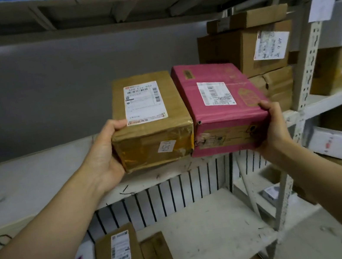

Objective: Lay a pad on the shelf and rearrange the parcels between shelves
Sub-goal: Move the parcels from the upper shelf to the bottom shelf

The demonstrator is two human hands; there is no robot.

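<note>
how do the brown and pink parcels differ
The brown parcel is tape-wrapped cardboard, in the left hand; the pink parcel is printed magenta card, in the right hand. The brown parcel's near face has a white sticker, the pink parcel's black print. Both have white top labels.

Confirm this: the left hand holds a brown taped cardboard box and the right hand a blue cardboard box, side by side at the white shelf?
The colour is wrong: the head view shows the right hand holding a pink cardboard box, not blue. The left hand holds the brown taped cardboard box, side by side at the white shelf.
</note>
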